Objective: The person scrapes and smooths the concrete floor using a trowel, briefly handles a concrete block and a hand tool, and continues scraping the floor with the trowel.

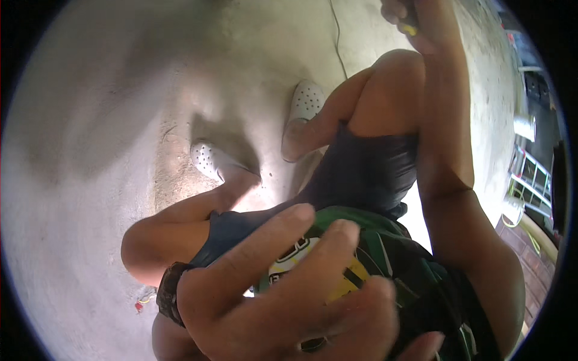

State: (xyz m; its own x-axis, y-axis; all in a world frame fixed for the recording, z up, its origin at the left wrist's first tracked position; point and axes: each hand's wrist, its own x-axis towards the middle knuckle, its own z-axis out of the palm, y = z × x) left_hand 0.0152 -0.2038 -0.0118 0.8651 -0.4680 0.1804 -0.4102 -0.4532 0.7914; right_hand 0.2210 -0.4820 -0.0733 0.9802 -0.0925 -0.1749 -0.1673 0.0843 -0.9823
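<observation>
While our left hand [289, 295] spreads open, our right hand [430, 24] closes on a dark-and-yellow object [410, 29]

Nearest: left fingers apart, slightly bent, over our green-and-black shirt [421, 283]; no held item visible. Dark wristband [171, 295] there. The dark-and-yellow object sits in the right hand beyond the right knee [397, 78], partly out of view; we can't tell its type. White perforated clogs [308, 99] on concrete floor [90, 150], thin cable [338, 36] farther out.

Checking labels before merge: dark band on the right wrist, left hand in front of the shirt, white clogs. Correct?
Wrong side: the head view shows the dark band on the left. The left hand in front of the shirt and the white clogs are as stated.
</observation>
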